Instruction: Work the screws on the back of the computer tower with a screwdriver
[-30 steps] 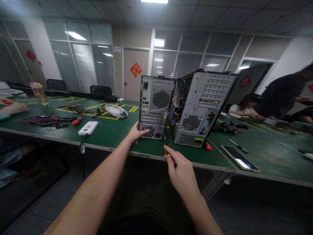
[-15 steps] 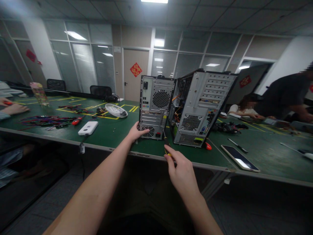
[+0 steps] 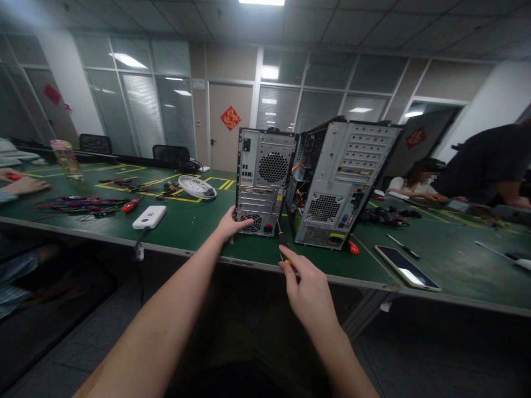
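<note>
A slim computer case (image 3: 260, 193) stands upright near the table's front edge, its metal back panel facing me. My left hand (image 3: 232, 225) grips its lower left corner, the thumb across the power supply's round vent and the other fingers hidden along the side. Between thumb and fingers, my right hand (image 3: 305, 276) holds a screwdriver (image 3: 282, 239) with a black and yellow handle. Its shaft points up at the lower right edge of the back panel; whether the tip sits on a screw is too small to tell. A larger computer case (image 3: 327, 221), open on its left side, stands just to the right.
Left on the green table are a white power bank (image 3: 150, 217), a red-handled tool (image 3: 130, 205), bundled wires (image 3: 83, 205) and a white basket (image 3: 197, 187). To the right lie a phone (image 3: 407, 268), another screwdriver (image 3: 403, 246) and black cables (image 3: 388, 215). Other people sit and stand around.
My hands, the screwdriver and both cases keep their places. At the right, the standing person has shifted a little to the right.
</note>
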### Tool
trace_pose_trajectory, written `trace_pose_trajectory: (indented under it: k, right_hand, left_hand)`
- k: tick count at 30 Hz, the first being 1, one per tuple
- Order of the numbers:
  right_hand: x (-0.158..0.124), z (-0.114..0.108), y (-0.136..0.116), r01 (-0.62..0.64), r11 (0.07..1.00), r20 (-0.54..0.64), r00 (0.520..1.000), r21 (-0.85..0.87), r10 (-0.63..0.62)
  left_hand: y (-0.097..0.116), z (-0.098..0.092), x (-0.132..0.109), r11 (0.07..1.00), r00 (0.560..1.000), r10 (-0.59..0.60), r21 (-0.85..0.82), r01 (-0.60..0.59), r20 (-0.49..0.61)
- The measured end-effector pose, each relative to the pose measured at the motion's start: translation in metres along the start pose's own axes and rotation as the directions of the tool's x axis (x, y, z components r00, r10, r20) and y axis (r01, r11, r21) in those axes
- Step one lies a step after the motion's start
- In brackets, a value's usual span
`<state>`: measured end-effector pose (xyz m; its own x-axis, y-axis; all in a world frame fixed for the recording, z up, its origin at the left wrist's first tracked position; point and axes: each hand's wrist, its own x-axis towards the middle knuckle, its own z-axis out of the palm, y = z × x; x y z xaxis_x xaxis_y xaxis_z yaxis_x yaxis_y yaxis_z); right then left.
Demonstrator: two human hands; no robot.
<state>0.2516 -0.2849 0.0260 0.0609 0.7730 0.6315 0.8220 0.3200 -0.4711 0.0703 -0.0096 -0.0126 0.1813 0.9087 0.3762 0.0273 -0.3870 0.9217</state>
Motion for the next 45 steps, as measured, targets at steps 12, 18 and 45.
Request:
trace_pose_trajectory:
  k: [12,18,45]
  right_hand:
    - [0.0002,0.0004,0.0008,-0.001,1.000,-0.009,1.000,-0.003,0.001]
    - [0.0012,0.0031,-0.0033,-0.098,0.994,-0.030,0.995,0.054,0.100]
    - [-0.0010,0.0018,-0.0044,-0.082,0.995,0.025,0.996,0.052,0.080]
  left_hand:
    - [-0.0016,-0.0007,0.0004,1.000,1.000,0.000,-0.008,0.000,0.007]
    - [-0.0008,-0.0017,-0.0005,1.000,1.000,-0.001,-0.004,0.001,0.011]
    - [-0.0001,-0.0013,-0.0013,1.000,1.000,-0.002,-0.026,0.002,0.009]
